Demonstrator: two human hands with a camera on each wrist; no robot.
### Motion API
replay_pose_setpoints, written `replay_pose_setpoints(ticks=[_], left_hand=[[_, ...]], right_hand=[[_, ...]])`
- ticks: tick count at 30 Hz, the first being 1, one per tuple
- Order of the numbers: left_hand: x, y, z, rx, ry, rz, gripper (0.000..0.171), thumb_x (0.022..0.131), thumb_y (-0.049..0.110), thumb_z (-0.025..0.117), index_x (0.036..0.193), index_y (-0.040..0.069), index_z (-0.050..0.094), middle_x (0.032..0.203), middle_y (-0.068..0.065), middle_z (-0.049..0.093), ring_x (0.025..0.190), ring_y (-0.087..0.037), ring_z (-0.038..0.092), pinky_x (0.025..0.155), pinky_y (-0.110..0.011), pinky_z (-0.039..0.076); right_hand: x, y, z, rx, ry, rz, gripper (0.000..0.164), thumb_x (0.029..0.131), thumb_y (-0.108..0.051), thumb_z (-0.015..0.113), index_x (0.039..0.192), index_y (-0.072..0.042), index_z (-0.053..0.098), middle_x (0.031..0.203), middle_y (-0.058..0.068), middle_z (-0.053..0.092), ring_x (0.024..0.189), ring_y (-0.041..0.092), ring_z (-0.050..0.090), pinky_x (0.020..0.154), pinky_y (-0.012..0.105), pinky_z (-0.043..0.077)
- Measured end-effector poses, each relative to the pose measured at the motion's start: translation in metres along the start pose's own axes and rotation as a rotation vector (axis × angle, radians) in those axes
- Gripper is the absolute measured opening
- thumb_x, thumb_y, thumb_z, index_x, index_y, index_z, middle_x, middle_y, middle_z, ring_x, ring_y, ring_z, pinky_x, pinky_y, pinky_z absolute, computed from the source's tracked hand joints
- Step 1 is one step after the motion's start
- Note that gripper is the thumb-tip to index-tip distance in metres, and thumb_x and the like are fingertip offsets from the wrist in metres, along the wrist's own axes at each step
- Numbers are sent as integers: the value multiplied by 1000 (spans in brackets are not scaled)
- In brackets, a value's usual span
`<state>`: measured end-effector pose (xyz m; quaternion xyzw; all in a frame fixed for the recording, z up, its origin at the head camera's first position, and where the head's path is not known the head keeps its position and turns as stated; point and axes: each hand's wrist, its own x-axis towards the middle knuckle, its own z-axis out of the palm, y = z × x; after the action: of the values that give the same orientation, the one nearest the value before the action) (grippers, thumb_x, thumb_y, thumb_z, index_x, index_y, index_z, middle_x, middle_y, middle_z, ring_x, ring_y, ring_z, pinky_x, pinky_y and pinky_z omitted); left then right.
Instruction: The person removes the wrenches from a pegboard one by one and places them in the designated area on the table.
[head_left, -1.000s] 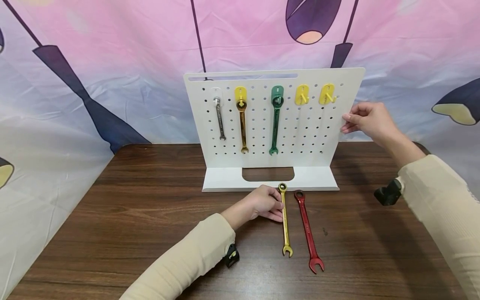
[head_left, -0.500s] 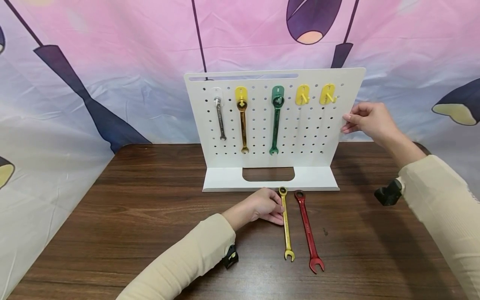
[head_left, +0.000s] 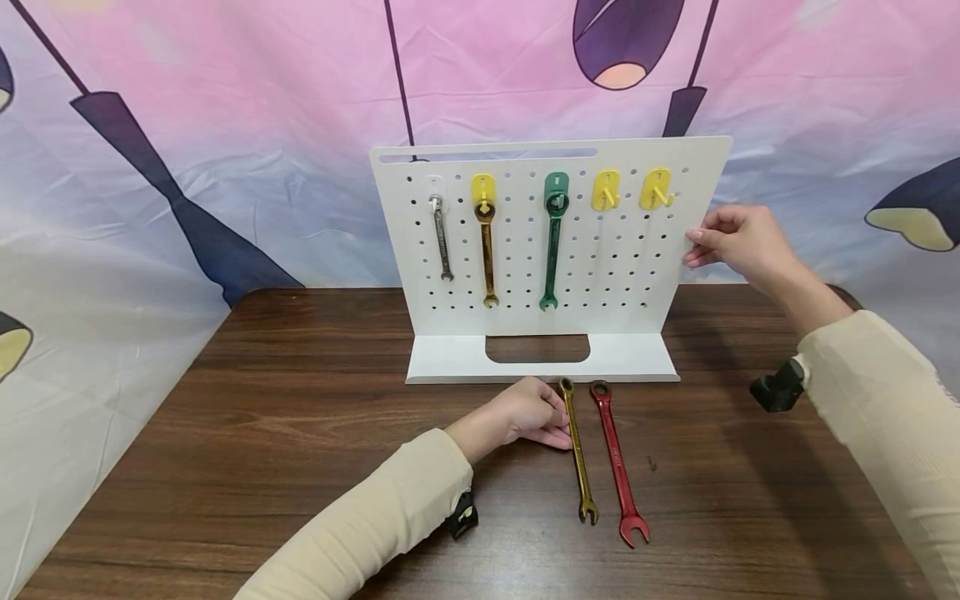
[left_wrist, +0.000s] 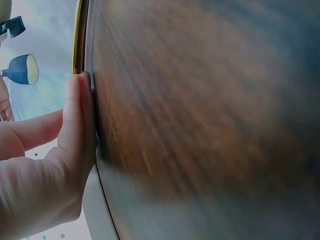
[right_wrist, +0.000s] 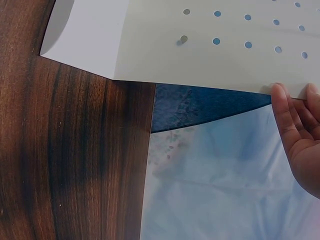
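In the head view my left hand (head_left: 532, 414) pinches a gold-yellow combination wrench (head_left: 577, 454) near its ring end, by the front edge of the white pegboard stand (head_left: 442, 362). The left wrist view catches the thumb and fingers (left_wrist: 75, 115) at the wrench (left_wrist: 79, 40), low over the table. Just right of it lies a red combination wrench (head_left: 617, 467), open end toward me. My right hand (head_left: 738, 242) grips the board's right edge between thumb and fingers; the right wrist view has this hand (right_wrist: 300, 135) at the edge too.
A small silver wrench (head_left: 442, 242), a dark gold wrench (head_left: 487, 258) and a green wrench (head_left: 552, 258) hang on the board. Two yellow hooks, a left one (head_left: 605, 191) and a right one (head_left: 656, 190), hold nothing. Behind the brown table (head_left: 300, 400) hangs a printed cloth (head_left: 262, 167).
The yellow wrench has shifted slightly toward me, its open end swinging right toward the red wrench, and its face now looks darker. The right hand keeps its place on the board.
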<state>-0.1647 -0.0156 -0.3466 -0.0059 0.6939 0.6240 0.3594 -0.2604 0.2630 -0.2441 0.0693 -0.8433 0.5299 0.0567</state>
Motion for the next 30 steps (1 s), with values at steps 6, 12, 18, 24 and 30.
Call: replay_pose_setpoints(ticks=[6,12,18,24,30], left_hand=[[-2,1,-1,-2,-1,7,16,87,-16,45,75,-6,50,65,-17,55,56,-21,60,69,-34,58],[-3,1,-2,-4,5,12,11,87,-16,44,83,-11,53,69,-18,55,70,-33,65,70,-35,57],[-5,3,-4,-11,9,4,9,88,-15,44,90,-16,53,72,-17,54,87,-44,61,71,-34,57],[-6,6,-5,14,15,4,10,87,-15,46,89,-19,55,69,-17,55,86,-43,61,70,-34,57],[-7,7,-7,15,22,-8,11,87,-13,48,92,-19,55,69,-17,55,82,-39,63,70,-33,57]], right_hand=[[0,-1,0,2,0,3,23,89,-11,58,88,11,55,67,0,66,57,13,64,60,25,57],[1,0,0,8,-1,4,23,89,-12,59,88,10,55,66,0,66,57,13,64,61,25,57],[1,-1,0,17,1,9,19,89,-12,59,85,7,57,66,-1,66,57,12,64,61,26,57],[1,1,-1,21,3,6,18,89,-10,59,85,7,57,66,-1,65,56,12,64,58,25,57],[1,1,0,13,4,7,20,89,-11,59,86,9,56,66,0,65,56,13,64,59,25,57]])
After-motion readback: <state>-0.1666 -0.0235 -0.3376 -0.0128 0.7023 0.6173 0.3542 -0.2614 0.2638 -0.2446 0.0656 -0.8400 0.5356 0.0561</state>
